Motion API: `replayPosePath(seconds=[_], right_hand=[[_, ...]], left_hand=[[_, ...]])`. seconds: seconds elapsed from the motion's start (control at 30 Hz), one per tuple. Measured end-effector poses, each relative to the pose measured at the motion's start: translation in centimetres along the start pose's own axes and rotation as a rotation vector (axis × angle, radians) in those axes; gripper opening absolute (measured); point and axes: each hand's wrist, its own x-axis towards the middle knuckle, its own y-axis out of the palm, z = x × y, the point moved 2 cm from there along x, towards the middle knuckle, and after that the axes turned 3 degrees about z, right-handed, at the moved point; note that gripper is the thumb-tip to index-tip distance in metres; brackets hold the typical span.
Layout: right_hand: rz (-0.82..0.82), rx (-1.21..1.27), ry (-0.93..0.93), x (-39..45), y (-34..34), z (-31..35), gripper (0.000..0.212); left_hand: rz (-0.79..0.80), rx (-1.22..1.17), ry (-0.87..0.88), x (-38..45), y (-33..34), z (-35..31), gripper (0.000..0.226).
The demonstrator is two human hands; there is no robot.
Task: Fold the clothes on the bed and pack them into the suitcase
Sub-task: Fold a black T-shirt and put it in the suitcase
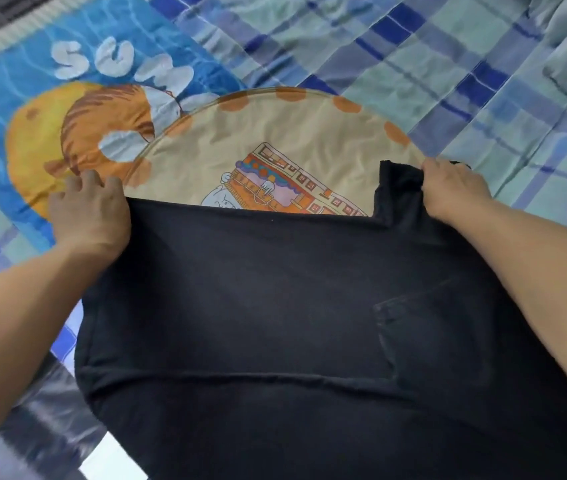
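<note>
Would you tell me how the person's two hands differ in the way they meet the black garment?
The left hand sits at the black garment's flat top edge; the right hand pinches a raised, bunched corner. The left hand's fingers show spread over the bedding, whereas the right hand's curl into cloth. Both hold the same upper edge, stretched between them.

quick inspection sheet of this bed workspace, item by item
surface: bed with blue plaid sheet, wrinkled
job's things: black garment held spread out by its top edge; suitcase not in view
clutter: round beige printed cushion, partly behind the garment; blue cartoon blanket at left
grippers: left hand and right hand each grip a top corner of the garment
cables: nothing seen
surroundings: dark glossy surface at lower left, unclear
</note>
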Motion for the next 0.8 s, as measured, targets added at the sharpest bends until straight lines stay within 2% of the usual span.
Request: replayPosePath(seconds=[0.1,0.17,0.23,0.33,0.4,0.5,0.63,0.67,0.73,0.8], right_hand=[[-0.105,0.024,0.113,0.2,-0.8,-1.0,0.036],[-0.133,0.165,0.171,-0.2,-1.0,-1.2,0.043],[-0.127,0.289,0.139,-1.7,-0.3,-0.4,0.054],[-0.197,0.325,-0.008,-7.5,1.3,0.7,0.059],[-0.211,0.336,0.022,-13.0,2.7,0.3,0.054],[-0.043,0.44,0.274,-20.7,4.8,-1.9,0.058],[0.138,0.622,0.476,-26.3,6.3,-3.6,0.063],[0.174,0.673,0.498,-26.9,6.3,-3.7,0.059],[0.242,0.731,0.482,-27.4,6.2,-3.5,0.037],[0.232,0.734,0.425,-27.6,5.8,-3.3,0.02]], left_hand=[[0.007,0.001,-0.027,-0.4,-0.1,-0.9,0.022],[-0.014,-0.025,-0.022,-0.6,-0.1,-0.8,0.024],[-0.08,-0.128,-0.003,-1.5,-0.7,-0.9,0.029],[-0.163,-0.294,0.235,-6.3,-2.1,-2.4,0.023],[-0.067,-0.315,0.448,-11.4,-2.3,-2.7,0.026],[0.146,-0.227,0.612,-18.1,-1.4,-0.8,0.041],[0.248,-0.14,0.502,-20.5,0.0,3.8,0.044],[0.25,-0.13,0.481,-20.6,0.3,4.7,0.042],[0.241,-0.119,0.456,-20.7,0.8,6.0,0.033],[0.236,-0.13,0.452,-20.6,1.1,6.5,0.024]])
